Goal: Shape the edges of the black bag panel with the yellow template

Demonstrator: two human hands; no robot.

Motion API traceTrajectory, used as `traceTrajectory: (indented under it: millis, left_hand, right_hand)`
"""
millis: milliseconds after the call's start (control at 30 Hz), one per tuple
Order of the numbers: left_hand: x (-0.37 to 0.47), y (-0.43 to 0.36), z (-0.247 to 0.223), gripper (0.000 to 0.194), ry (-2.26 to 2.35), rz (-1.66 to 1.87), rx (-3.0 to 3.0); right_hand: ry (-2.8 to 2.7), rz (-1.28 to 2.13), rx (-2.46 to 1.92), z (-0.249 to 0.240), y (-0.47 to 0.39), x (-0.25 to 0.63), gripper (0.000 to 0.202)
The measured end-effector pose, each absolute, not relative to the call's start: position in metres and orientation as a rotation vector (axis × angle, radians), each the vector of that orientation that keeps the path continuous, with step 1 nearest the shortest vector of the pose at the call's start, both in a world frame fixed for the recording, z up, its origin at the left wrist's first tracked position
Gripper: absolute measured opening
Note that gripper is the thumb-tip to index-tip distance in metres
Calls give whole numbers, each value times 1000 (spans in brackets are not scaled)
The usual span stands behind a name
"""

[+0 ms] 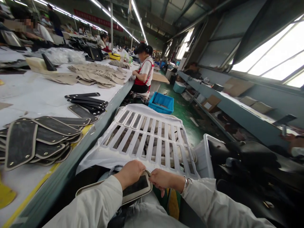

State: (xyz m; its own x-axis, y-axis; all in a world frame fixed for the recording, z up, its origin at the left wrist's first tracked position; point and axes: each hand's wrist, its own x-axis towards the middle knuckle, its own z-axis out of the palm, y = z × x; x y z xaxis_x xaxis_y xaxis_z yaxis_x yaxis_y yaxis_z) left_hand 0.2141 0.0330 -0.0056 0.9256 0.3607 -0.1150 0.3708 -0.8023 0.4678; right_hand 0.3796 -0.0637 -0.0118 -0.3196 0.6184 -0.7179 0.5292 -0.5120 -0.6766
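Across my lap lies a dark panel with a beige edge [136, 187]. My left hand [133, 172] is closed on its upper edge, fingers bent over the border. At the panel's upper right corner my right hand [161, 179] pinches the beige edging, close beside the left. Just beyond both hands is a white slotted plastic sheet [152, 136] over a container; three narrow dark strips [130, 119] lie in its upper left slots. Similar dark panels with beige borders [21, 142] are piled on the white table at the left.
Black straps [87, 103] and stacked beige pieces [95, 74] lie on the white table [42, 91]. A seated person in a red apron [145, 71] is ahead, near a blue crate [161, 102]. At right are a white bin [209, 155] and black bags [251, 158].
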Motion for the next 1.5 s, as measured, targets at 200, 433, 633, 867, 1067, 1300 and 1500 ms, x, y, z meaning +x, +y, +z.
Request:
traceTrajectory:
  millis: [200, 433, 633, 867, 1067, 1300, 1500]
  left_hand:
    - [211, 34, -4, 26, 546, -28, 2522]
    - [211, 32, -3, 26, 572, -16, 2504]
    - [213, 34, -2, 26, 566, -32, 2451]
    - [212, 37, 2, 28, 560, -23, 2370]
    - [210, 43, 6, 28, 529, -66, 2272]
    - [208, 43, 5, 27, 517, -55, 2216]
    - [209, 42, 6, 27, 520, -58, 2209]
  right_hand:
    - [-1307, 2035, -1901, -6, -62, 376, 27]
    - [-1245, 2001, -1950, -2, -61, 376, 29]
    - [-1150, 1989, -2006, 6, -57, 374, 25]
    - [-653, 2219, -1211, -19, -73, 385, 48]
    - [-575, 1919, -1131, -32, -89, 372, 34]
    - [-486, 1840, -1095, -29, -95, 363, 31]
    - [-393, 1802, -1118, -30, -100, 357, 39]
